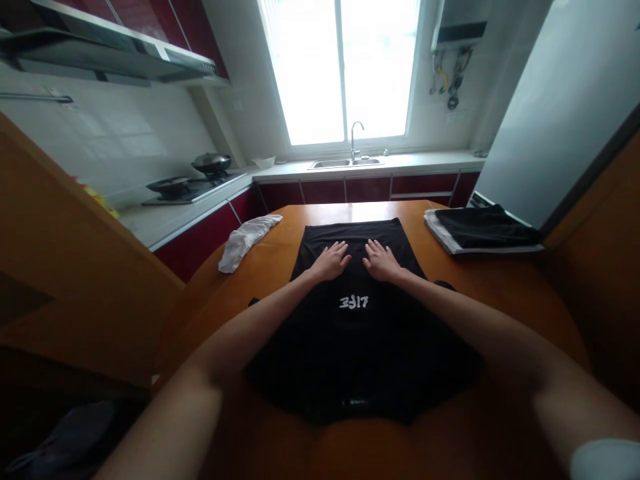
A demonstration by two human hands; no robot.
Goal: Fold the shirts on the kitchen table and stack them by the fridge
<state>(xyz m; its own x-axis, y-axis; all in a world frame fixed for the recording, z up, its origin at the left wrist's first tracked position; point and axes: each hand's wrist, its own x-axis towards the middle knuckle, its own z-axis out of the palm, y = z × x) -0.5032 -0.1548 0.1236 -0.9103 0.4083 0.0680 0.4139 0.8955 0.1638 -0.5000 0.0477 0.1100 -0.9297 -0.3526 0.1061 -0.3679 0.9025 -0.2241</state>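
A black T-shirt (360,353) lies spread on the wooden table in front of me, its white lettering upside down to my view and its hem towards the window. My left hand (330,261) rests flat on the fabric, left of the middle, with fingers extended. On the right of the middle, my right hand (382,260) also lies flat on the shirt, fingers outstretched. Neither hand grips anything. Dark bits of the sleeves show past both forearms, which hide part of the shirt's sides.
A crumpled white cloth (247,241) lies at the table's left edge. On the right sits a stack of folded dark and white clothes (487,229). Beyond the wooden table (520,313) are a counter with a sink (333,163), a stove with pans (213,163) and a refrigerator (555,100).
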